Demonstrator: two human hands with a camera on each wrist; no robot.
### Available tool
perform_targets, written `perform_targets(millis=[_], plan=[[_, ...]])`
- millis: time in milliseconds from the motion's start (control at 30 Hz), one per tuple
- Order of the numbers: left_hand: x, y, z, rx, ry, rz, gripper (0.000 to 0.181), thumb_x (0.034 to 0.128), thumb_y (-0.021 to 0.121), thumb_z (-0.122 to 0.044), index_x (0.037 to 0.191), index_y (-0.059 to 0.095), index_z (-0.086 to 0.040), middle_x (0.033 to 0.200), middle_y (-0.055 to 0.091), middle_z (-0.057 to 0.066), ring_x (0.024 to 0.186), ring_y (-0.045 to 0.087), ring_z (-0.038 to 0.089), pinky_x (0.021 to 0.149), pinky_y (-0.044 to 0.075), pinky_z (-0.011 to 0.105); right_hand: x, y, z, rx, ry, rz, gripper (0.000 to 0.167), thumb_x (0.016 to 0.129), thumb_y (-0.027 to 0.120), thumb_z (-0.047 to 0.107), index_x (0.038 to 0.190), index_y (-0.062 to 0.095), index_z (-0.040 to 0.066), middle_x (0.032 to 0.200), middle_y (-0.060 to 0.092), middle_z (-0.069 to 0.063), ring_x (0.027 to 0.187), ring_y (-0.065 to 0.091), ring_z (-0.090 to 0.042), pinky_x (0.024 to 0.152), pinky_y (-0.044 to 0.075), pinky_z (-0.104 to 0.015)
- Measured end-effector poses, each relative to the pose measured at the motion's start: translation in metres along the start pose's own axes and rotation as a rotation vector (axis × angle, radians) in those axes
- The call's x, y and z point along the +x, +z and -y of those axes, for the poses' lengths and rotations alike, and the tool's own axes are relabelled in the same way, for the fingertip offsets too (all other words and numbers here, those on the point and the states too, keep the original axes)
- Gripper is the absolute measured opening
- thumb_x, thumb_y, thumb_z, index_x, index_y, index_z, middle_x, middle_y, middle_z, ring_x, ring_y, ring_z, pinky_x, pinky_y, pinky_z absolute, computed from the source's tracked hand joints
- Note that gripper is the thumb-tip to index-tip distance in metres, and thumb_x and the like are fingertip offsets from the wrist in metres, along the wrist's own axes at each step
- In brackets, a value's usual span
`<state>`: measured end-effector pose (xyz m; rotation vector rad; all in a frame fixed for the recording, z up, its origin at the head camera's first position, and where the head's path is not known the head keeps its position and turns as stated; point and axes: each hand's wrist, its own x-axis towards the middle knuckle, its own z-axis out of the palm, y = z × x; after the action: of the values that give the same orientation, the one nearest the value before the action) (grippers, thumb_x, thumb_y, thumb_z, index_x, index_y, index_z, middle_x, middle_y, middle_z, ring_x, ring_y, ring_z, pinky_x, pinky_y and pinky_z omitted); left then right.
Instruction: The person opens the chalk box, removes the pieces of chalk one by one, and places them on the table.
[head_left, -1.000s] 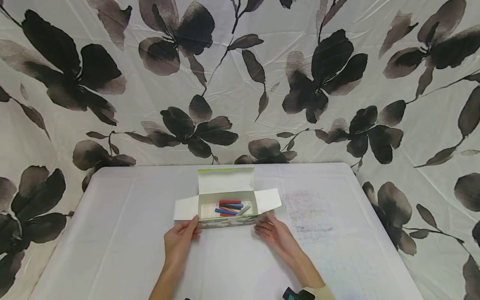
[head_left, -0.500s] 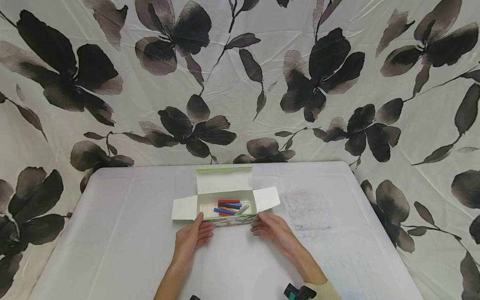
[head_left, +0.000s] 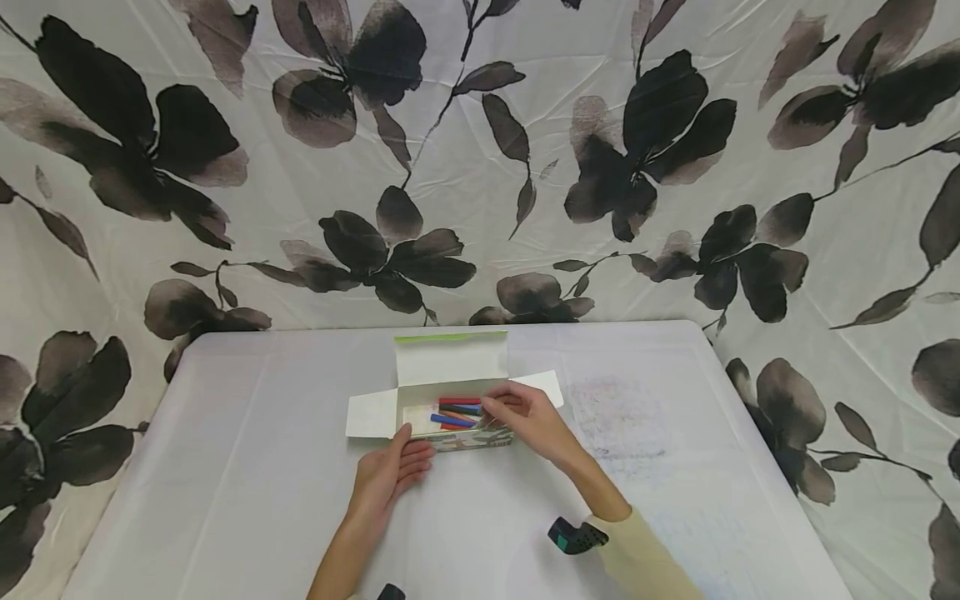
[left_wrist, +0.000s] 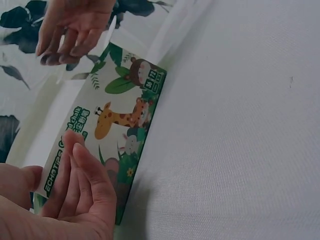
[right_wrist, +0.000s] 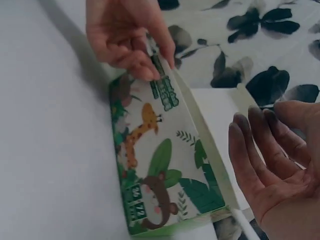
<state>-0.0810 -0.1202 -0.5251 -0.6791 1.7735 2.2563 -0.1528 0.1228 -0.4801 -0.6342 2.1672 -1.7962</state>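
An open chalk box (head_left: 472, 442) with jungle animals printed on its front stands on the white table. Several chalk sticks lie inside, among them a red chalk stick (head_left: 459, 401) and a blue chalk stick (head_left: 452, 421). At the box's front left, my left hand (head_left: 384, 479) pinches the front wall, thumb at the rim and fingers outside, as the left wrist view also shows. My right hand (head_left: 534, 421) is over the right end of the box, fingertips at the chalk. Its fingers (right_wrist: 270, 145) are loosely bent, their tips darkened, and no chalk shows between them.
The box's white lid (head_left: 452, 360) stands up at the back, and side flaps (head_left: 371, 415) spread left and right. Faint coloured smudges (head_left: 618, 425) mark the table (head_left: 247, 492) to the right. A floral cloth (head_left: 480, 167) hangs behind.
My right hand has moved from the box's front right corner up and over its right end. The left hand has slid a little rightward along the front wall.
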Motion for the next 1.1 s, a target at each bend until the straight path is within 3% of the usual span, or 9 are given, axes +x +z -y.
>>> perform_targets(millis=[200, 333, 500, 600, 767, 1100], plan=[[0.002, 0.001, 0.001, -0.003, -0.006, 0.01, 0.06, 0.1042, 0.059, -0.047, 0.118, 0.065, 0.011, 0.1, 0.077, 0.011, 0.084, 0.074, 0.014, 0.071, 0.059, 0.022, 0.025, 0.006, -0.003, -0.272, -0.101, 0.013, 0.024, 0.101, 0.069, 0.016, 0.117, 0.07, -0.001, 0.108, 0.074, -0.012, 0.097, 0.071, -0.026, 0.085, 0.059, -0.03], [0.002, 0.001, 0.001, -0.002, 0.003, 0.014, 0.059, 0.1041, 0.06, -0.046, 0.117, 0.066, 0.012, 0.1, 0.077, 0.011, 0.084, 0.074, 0.014, 0.071, 0.059, 0.022, 0.038, 0.013, -0.008, -0.456, -0.117, 0.093, 0.021, 0.097, 0.073, 0.009, 0.113, 0.07, -0.004, 0.102, 0.074, -0.01, 0.092, 0.071, -0.021, 0.08, 0.058, -0.027], [0.004, 0.0, 0.002, 0.007, 0.018, 0.021, 0.061, 0.1032, 0.061, -0.047, 0.117, 0.066, 0.013, 0.101, 0.077, 0.012, 0.086, 0.074, 0.016, 0.073, 0.059, 0.022, 0.051, 0.024, -0.01, -0.67, -0.081, 0.186, 0.017, 0.092, 0.078, 0.007, 0.104, 0.07, -0.002, 0.096, 0.073, -0.011, 0.087, 0.07, -0.022, 0.078, 0.058, -0.03], [0.004, -0.001, 0.002, 0.014, 0.024, 0.016, 0.062, 0.1029, 0.061, -0.048, 0.116, 0.066, 0.012, 0.102, 0.077, 0.012, 0.088, 0.074, 0.017, 0.073, 0.059, 0.022, 0.057, 0.029, -0.01, -0.773, -0.015, 0.215, 0.017, 0.09, 0.082, 0.012, 0.1, 0.071, 0.003, 0.094, 0.073, -0.007, 0.084, 0.068, -0.018, 0.077, 0.057, -0.03], [0.003, -0.001, 0.003, 0.011, 0.018, 0.005, 0.062, 0.1035, 0.06, -0.049, 0.118, 0.065, 0.012, 0.102, 0.077, 0.011, 0.088, 0.074, 0.015, 0.072, 0.059, 0.021, 0.064, 0.035, -0.01, -0.833, 0.078, 0.245, 0.019, 0.086, 0.086, 0.014, 0.097, 0.072, 0.007, 0.09, 0.071, -0.002, 0.079, 0.063, -0.013, 0.074, 0.054, -0.028], [0.005, 0.002, 0.006, -0.013, 0.015, -0.006, 0.061, 0.1046, 0.059, -0.046, 0.119, 0.064, 0.012, 0.1, 0.077, 0.009, 0.084, 0.073, 0.012, 0.07, 0.058, 0.02, 0.07, 0.033, -0.014, -0.895, 0.062, 0.331, 0.004, 0.091, 0.079, 0.006, 0.093, 0.076, 0.009, 0.086, 0.069, 0.001, 0.073, 0.055, -0.009, 0.069, 0.048, -0.023]])
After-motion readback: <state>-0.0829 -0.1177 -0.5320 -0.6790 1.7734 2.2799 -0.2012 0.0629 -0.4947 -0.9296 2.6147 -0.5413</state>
